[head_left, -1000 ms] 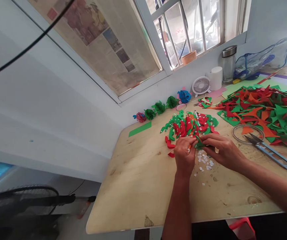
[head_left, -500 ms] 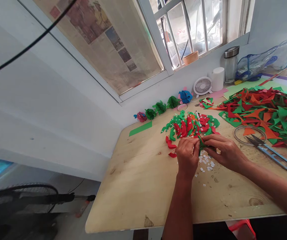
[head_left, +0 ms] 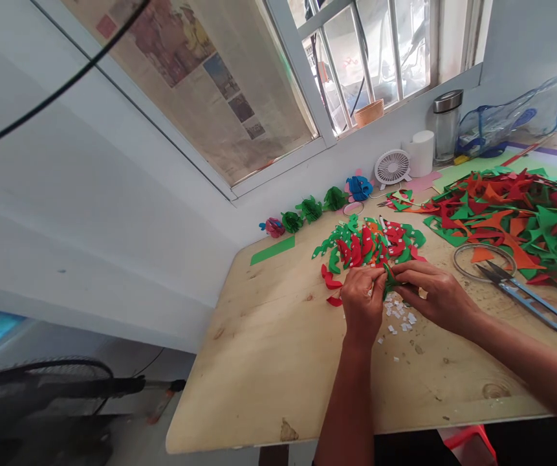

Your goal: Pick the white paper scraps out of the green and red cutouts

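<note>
Between my two hands is a small green paper piece [head_left: 390, 281], partly hidden by my fingers. My left hand [head_left: 363, 299] is closed, its thumb and fingers pinching the piece's left side. From the right, the fingertips of my right hand [head_left: 433, 291] pinch the same piece. Just beyond my hands lies a pile of red and green cut paper shapes [head_left: 356, 251], many bearing small white squares. Loose white squares [head_left: 394, 317] are scattered on the table below my fingers. Two red cut shapes [head_left: 330, 278] lie left of my left hand.
A heap of paper scraps [head_left: 515, 213] covers the right side. Thread snips [head_left: 530, 298] and a metal ring [head_left: 472, 275] lie before it. Folded paper figures [head_left: 311, 208], a small white fan [head_left: 393, 167] and a glass bottle [head_left: 447, 129] stand along the wall. A green strip [head_left: 273, 250] lies at the far left.
My hands stay in nearly the same place, still pinching the green paper piece. My left hand's fingers have shifted slightly, and more of the piece's green shows between the hands.
</note>
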Demonstrator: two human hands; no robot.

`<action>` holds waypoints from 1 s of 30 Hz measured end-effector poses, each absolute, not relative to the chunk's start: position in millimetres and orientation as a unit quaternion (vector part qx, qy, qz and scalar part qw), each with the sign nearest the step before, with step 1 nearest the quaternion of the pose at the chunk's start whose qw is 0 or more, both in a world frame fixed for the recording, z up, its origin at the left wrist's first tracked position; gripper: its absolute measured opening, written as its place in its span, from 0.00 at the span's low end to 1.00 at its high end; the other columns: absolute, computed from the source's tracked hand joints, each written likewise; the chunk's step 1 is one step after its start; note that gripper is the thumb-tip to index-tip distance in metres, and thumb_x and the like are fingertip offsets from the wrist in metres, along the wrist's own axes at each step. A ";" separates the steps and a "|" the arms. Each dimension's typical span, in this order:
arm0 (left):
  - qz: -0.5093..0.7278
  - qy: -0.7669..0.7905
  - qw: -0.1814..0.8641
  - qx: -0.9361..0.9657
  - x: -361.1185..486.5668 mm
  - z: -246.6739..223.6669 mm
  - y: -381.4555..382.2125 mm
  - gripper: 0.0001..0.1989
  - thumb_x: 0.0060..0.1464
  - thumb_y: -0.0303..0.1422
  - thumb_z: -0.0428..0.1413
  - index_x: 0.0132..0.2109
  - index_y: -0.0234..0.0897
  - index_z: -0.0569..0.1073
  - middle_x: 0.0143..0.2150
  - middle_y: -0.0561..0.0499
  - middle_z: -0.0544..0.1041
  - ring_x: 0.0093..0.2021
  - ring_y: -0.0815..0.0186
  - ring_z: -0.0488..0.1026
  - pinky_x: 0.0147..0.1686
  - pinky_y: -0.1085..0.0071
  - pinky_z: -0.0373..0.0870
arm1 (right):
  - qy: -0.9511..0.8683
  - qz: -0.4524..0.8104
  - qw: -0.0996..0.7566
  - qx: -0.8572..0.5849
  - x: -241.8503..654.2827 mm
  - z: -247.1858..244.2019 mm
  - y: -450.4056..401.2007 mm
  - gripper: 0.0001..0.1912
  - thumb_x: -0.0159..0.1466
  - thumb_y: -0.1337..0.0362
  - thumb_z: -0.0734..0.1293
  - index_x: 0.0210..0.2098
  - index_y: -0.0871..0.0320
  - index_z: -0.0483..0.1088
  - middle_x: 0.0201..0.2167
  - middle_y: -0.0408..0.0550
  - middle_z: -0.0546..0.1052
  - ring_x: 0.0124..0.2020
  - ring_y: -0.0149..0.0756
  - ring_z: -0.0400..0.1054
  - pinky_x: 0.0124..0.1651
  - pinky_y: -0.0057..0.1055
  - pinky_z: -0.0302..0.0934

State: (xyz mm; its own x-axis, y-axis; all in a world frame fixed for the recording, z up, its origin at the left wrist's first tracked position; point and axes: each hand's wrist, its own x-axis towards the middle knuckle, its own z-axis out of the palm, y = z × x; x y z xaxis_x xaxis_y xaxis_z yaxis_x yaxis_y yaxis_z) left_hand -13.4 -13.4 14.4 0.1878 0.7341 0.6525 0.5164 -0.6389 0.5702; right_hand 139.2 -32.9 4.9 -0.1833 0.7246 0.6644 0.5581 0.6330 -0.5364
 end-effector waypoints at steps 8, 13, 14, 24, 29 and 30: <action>0.480 0.411 0.064 0.773 -12.3 9.4 -14.1 0.07 0.56 0.28 0.52 0.37 0.36 0.76 0.33 0.48 0.78 0.37 0.65 0.73 0.40 0.67 0.70 | -0.776 0.068 0.480 -0.404 138.4 4.7 -32.8 0.08 0.62 0.68 0.61 0.32 0.56 0.73 0.36 0.51 0.79 0.36 0.38 0.73 0.40 0.35 0.67; 0.492 0.413 0.088 0.762 -12.0 10.2 -14.1 0.07 0.56 0.28 0.52 0.38 0.37 0.76 0.33 0.49 0.78 0.37 0.66 0.73 0.40 0.67 0.71 | -0.767 0.090 0.485 -0.411 138.2 4.7 -33.0 0.08 0.62 0.68 0.61 0.33 0.56 0.72 0.36 0.51 0.78 0.36 0.37 0.73 0.39 0.33 0.68; 0.490 0.412 0.100 0.762 -12.1 10.8 -13.9 0.08 0.56 0.28 0.52 0.38 0.37 0.76 0.34 0.48 0.79 0.37 0.66 0.74 0.41 0.67 0.71 | -0.763 0.096 0.486 -0.416 138.5 4.7 -32.9 0.08 0.62 0.67 0.61 0.33 0.56 0.72 0.35 0.51 0.78 0.35 0.37 0.73 0.38 0.33 0.68; 0.483 0.401 0.093 0.773 -12.6 10.5 -13.1 0.07 0.57 0.29 0.53 0.39 0.36 0.76 0.34 0.48 0.79 0.38 0.65 0.74 0.40 0.67 0.71 | -0.762 0.091 0.480 -0.424 139.3 2.7 -32.2 0.08 0.62 0.68 0.61 0.33 0.56 0.73 0.36 0.51 0.78 0.36 0.38 0.73 0.39 0.34 0.68; 0.471 0.395 0.061 0.786 -14.1 10.6 -12.3 0.08 0.57 0.29 0.52 0.39 0.37 0.76 0.34 0.48 0.79 0.38 0.65 0.73 0.40 0.67 0.71 | -0.770 0.074 0.482 -0.412 138.7 4.1 -32.6 0.09 0.62 0.68 0.61 0.32 0.55 0.73 0.35 0.51 0.79 0.36 0.38 0.73 0.39 0.35 0.68; 0.466 0.392 0.059 0.791 -15.0 11.1 -11.8 0.08 0.57 0.29 0.52 0.39 0.37 0.76 0.34 0.49 0.79 0.38 0.65 0.73 0.40 0.67 0.71 | -0.772 0.072 0.480 -0.409 138.7 4.4 -32.7 0.09 0.62 0.68 0.61 0.32 0.55 0.73 0.35 0.51 0.79 0.36 0.38 0.73 0.39 0.35 0.68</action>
